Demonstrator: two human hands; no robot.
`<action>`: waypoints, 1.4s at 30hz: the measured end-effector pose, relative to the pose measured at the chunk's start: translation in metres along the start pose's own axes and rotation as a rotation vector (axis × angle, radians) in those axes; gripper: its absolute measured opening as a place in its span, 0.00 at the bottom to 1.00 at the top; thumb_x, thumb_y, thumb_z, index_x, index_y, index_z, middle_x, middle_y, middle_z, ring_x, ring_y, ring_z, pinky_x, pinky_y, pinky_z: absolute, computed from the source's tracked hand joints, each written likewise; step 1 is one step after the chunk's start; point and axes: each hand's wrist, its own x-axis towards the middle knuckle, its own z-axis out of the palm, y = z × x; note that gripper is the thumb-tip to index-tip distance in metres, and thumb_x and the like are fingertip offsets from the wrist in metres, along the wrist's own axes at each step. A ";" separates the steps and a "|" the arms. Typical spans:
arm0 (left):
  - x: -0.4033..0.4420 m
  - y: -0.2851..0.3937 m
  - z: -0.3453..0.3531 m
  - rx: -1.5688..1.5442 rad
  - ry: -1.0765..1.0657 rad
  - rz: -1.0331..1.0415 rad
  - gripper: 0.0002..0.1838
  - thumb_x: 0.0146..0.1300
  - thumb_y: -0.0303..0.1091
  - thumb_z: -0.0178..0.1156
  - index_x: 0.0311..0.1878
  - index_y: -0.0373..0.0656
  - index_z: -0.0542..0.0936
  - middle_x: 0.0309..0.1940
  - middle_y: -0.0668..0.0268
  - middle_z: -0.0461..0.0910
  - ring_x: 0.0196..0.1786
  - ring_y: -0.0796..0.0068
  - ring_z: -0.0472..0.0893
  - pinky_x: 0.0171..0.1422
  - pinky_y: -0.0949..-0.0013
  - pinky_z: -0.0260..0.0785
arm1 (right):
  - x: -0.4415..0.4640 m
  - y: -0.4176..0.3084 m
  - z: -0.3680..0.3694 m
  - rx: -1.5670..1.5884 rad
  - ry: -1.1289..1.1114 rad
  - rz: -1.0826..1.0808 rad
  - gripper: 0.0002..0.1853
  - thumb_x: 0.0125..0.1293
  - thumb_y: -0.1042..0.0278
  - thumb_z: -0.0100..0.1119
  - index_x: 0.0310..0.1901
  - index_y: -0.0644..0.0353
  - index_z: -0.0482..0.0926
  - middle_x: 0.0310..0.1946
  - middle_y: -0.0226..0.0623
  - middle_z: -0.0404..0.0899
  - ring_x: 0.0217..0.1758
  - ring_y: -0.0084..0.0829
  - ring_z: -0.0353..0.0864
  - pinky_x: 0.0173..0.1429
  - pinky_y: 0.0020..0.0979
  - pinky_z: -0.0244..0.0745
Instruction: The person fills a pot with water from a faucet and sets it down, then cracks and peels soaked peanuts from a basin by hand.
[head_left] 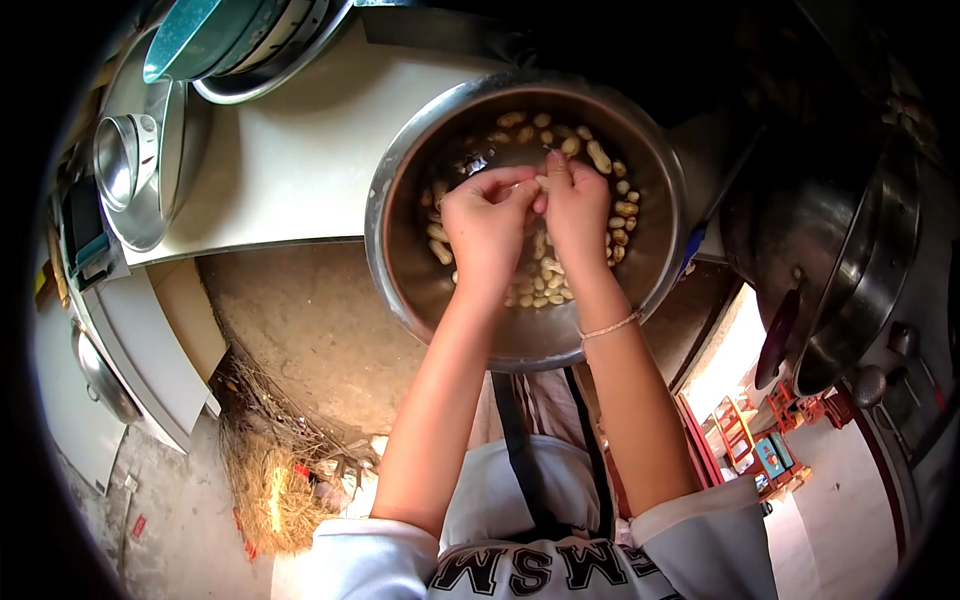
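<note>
A wide steel basin [378, 205] holds water and many peanuts in their shells [598, 156], scattered round the far side and the edges. Pale, smaller peanuts [545, 288] lie together in the near part, below my wrists. Over the middle of the basin, my left hand [488, 228] and my right hand [578, 212] meet at the fingertips. Both are closed in a pinch on one small pale peanut [542, 184], mostly covered by the fingers. A thin bracelet [610, 327] circles my right wrist.
The basin stands at the edge of a white counter [300, 150]. Stacked bowls [205, 40] and metal pans [120, 165] are at the left. A large dark wok [800, 240] is at the right. Straw [280, 490] lies on the floor.
</note>
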 end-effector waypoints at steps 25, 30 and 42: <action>0.012 -0.003 -0.009 0.094 0.074 0.177 0.07 0.51 0.22 0.55 0.34 0.32 0.78 0.25 0.64 0.79 0.28 0.83 0.75 0.34 0.80 0.67 | -0.008 -0.010 0.000 0.436 -0.133 0.152 0.11 0.63 0.69 0.45 0.34 0.68 0.74 0.26 0.36 0.77 0.22 0.19 0.74 0.28 0.17 0.71; 0.013 -0.009 -0.018 0.277 -0.022 0.332 0.08 0.53 0.25 0.57 0.37 0.34 0.77 0.28 0.66 0.78 0.29 0.83 0.74 0.34 0.82 0.65 | -0.009 0.001 -0.013 0.006 -0.235 -0.376 0.11 0.63 0.68 0.46 0.31 0.67 0.73 0.26 0.35 0.75 0.27 0.21 0.74 0.29 0.21 0.71; 0.012 -0.010 -0.004 -0.008 0.142 -0.007 0.09 0.52 0.25 0.58 0.35 0.29 0.77 0.27 0.62 0.78 0.27 0.80 0.74 0.31 0.80 0.66 | -0.009 -0.001 0.008 0.184 -0.042 0.011 0.08 0.58 0.70 0.52 0.28 0.67 0.74 0.14 0.29 0.72 0.16 0.15 0.68 0.20 0.17 0.62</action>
